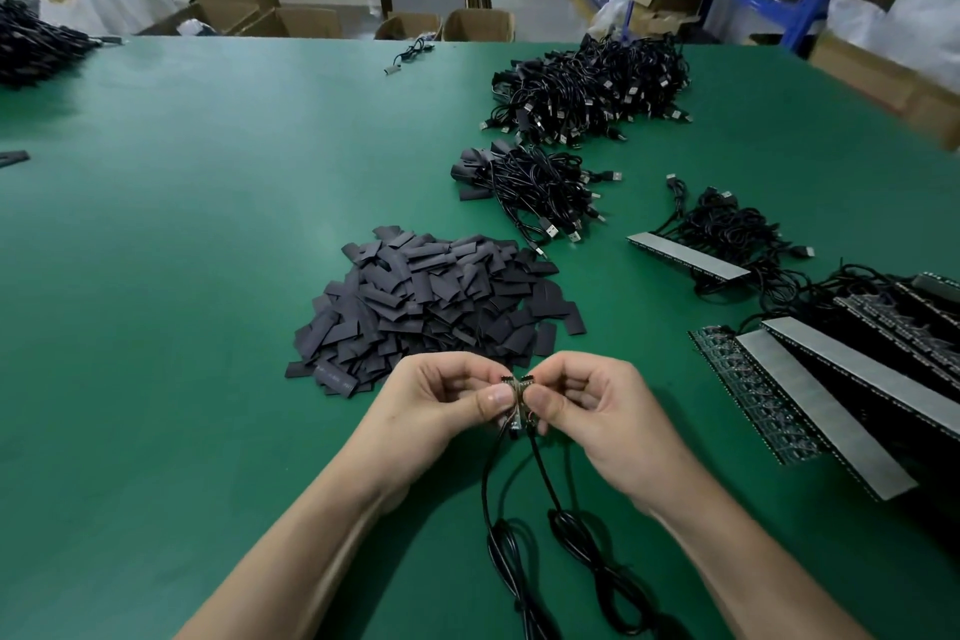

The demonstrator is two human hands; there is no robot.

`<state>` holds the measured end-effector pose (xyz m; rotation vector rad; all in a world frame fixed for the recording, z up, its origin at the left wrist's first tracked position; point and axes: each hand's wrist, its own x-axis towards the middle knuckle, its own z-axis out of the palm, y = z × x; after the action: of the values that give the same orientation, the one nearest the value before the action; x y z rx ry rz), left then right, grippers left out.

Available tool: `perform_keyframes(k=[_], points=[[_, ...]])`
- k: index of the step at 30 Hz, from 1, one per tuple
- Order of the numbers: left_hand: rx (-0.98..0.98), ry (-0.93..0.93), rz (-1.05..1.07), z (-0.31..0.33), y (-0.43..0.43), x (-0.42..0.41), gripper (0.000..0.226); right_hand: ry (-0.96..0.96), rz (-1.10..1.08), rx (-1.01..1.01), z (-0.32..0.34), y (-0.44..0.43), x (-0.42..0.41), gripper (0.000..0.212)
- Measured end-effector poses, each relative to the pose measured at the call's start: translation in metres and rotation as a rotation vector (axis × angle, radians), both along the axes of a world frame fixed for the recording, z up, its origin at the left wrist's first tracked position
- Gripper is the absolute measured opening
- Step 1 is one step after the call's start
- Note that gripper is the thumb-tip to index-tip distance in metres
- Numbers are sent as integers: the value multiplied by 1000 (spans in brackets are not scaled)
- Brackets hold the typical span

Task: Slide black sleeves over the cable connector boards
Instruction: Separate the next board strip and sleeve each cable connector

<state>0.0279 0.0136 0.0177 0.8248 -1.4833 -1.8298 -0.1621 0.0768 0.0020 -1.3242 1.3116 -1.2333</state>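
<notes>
My left hand (447, 398) and my right hand (597, 411) meet above the green table (208, 224), each pinching a small connector board (518, 387) between thumb and fingers. The two boards sit side by side between my thumbs, bare of any sleeve. Their black cables (524, 535) hang down toward me and coil on the table. A large heap of flat black sleeves (431, 301) lies just beyond my hands.
A bundle of sleeved USB cables (524, 187) lies behind the heap, and a bigger cable pile (592, 86) farther back. Long LED strip panels (831, 379) with cables lie at the right. Cartons and shelving stand past the table's far edge.
</notes>
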Motion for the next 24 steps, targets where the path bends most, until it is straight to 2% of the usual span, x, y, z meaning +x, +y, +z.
perform_keyframes(k=[2,5,7,9,11,13,16,18,21,23,24], points=[[3,26,-43,0,4,-1,8,-5,-7,5,-1,-1,1,8],[-23,9,-13,1,6,-4,13,-50,-5,54,3,1,-1,20],[-46,8,31,2,2,-2,13,-29,-12,76,4,1,-4,16],[-70,21,48,3,-2,3,10,110,-61,82,4,1,-8,2],[-109,39,45,2,-5,6,11,310,-103,42,1,2,-9,10],[-163,21,71,0,-6,6,14,515,-95,-28,4,5,-7,3],[-253,-53,123,-5,-7,3,16,770,-60,-142,7,7,-3,21],[-289,-61,154,-8,-7,2,11,726,-105,-179,9,7,-1,18],[-339,-82,192,-9,-8,0,14,476,-52,-128,13,8,4,16],[-356,-105,190,-9,-7,-1,14,437,-21,-98,13,9,9,6],[-362,-118,188,-9,-7,-2,13,440,-23,-96,13,10,12,8]])
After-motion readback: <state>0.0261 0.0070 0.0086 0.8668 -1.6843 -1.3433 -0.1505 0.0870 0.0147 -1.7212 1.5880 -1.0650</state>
